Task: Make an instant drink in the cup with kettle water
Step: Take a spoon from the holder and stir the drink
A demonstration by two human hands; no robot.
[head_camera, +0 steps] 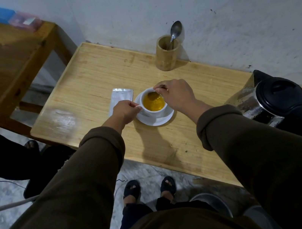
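Observation:
A white cup (152,112) full of foamy orange-yellow drink (153,102) stands on a white saucer (157,120) in the middle of the low wooden table (87,75). My left hand (125,111) pinches the cup's handle on its left side. My right hand (176,94) hovers over the cup's far rim, its fingers closed on a small spoon whose bowl (152,95) dips into the drink. A silver sachet (119,99) lies flat just left of the saucer. The steel kettle (276,101) with a black lid stands at the table's right end.
A bamboo holder (167,53) with a metal spoon (175,30) stands at the back by the wall. A second wooden table (4,65) on the left bears a blue box and a pink box. Another person's dark legs and foot are at the left.

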